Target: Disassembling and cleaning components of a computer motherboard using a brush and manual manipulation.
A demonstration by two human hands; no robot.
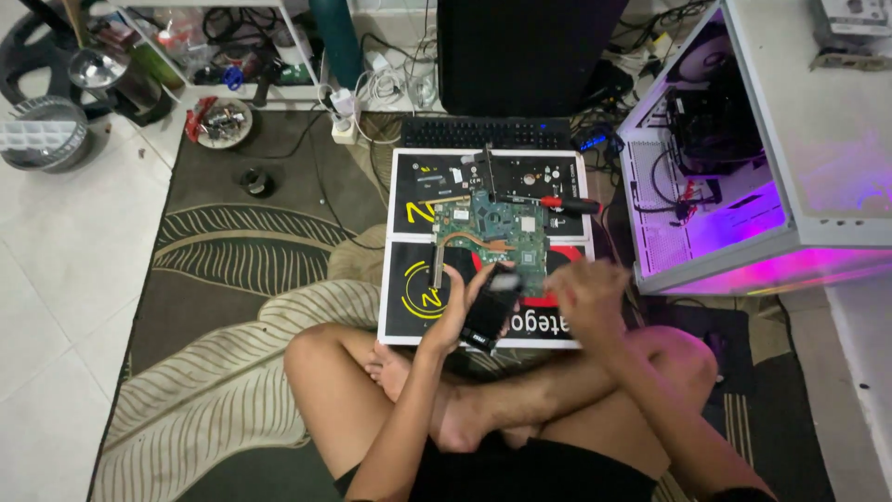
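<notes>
Left hand [462, 311] grips a black rectangular part [492, 311], fingers wrapped round its edge, just below the green laptop motherboard [492, 232]. Right hand [587, 293] is blurred beside it; its grip, I cannot tell. Board lies bare, copper heatpipe [465, 240] attached, red-handled screwdriver [569, 204] at the board's upper right.

It was a home floor used as a computer repair spot: a leaf-patterned rug [214, 270] on white tiles [56, 279], an open, pink-lit computer case [743, 186], a keyboard [483, 133], tangled cables [390, 84].
</notes>
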